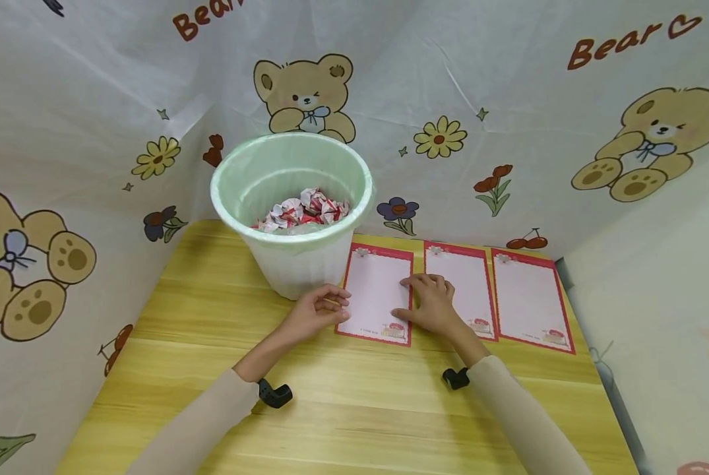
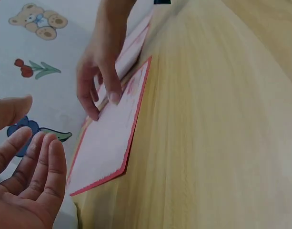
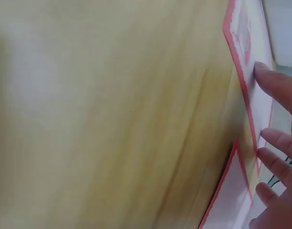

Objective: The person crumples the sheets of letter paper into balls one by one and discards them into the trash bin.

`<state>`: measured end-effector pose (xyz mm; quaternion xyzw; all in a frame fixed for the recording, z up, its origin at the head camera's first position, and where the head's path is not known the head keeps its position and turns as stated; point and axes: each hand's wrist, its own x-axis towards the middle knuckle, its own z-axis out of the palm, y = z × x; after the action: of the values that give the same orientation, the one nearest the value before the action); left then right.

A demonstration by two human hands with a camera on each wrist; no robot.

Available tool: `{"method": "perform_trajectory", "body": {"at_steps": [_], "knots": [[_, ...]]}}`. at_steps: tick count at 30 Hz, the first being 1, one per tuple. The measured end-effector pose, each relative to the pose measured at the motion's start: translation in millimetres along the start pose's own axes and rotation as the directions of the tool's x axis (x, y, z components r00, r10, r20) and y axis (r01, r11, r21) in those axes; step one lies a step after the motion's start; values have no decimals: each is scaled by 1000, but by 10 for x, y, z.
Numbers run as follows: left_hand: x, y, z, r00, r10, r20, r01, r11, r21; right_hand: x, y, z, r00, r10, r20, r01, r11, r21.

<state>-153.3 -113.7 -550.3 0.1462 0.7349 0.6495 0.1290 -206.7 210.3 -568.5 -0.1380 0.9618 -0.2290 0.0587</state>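
Three white paper sheets with red patterned borders lie in a row on the table: a left sheet, a middle sheet and a right sheet. My right hand touches the left sheet near its right edge, thumb and fingertips spread apart on the paper. Beside that sheet's left edge is my left hand, its fingers loosely bent. In the left wrist view this left hand holds nothing, palm turned partly up and thumb apart from the fingers.
A pale green and white bucket stands behind my left hand, with crumpled red and white paper inside. The wooden-look table meets bear-printed curtains behind and at the sides. Black wrist devices sit at both sleeves.
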Motion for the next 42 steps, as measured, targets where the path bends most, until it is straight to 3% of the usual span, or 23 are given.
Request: {"method": "perform_trajectory", "body": {"at_steps": [5, 11, 15, 20, 23, 29, 34, 42], "knots": [[111, -99, 66, 999, 32, -7, -30, 982, 188, -175, -27, -6, 999, -38, 4, 38, 999, -11], [108, -168, 122, 999, 33, 28, -42, 889, 457, -389, -72, -4, 997, -69, 24, 70, 997, -42], [64, -203, 138, 998, -2, 59, -30, 837, 547, -540, -108, 42, 995, -90, 31, 92, 994, -54], [16, -238, 137, 994, -36, 105, -43, 746, 664, -721, -144, 99, 994, -112, 8, 113, 992, -53], [-1, -239, 129, 991, -54, 124, -48, 714, 699, -791, -161, 109, 994, -113, -4, 113, 993, -31], [-10, -217, 112, 984, -80, 157, -62, 676, 735, -774, -133, 75, 993, -119, 9, 119, 993, -6], [-26, -224, 88, 982, -90, 168, -71, 644, 761, -669, -111, -8, 983, -162, 82, 166, 985, -50], [-9, -190, 101, 977, -112, 181, -65, 653, 755, -571, -74, -65, 981, -144, 128, 154, 986, -70]]}}
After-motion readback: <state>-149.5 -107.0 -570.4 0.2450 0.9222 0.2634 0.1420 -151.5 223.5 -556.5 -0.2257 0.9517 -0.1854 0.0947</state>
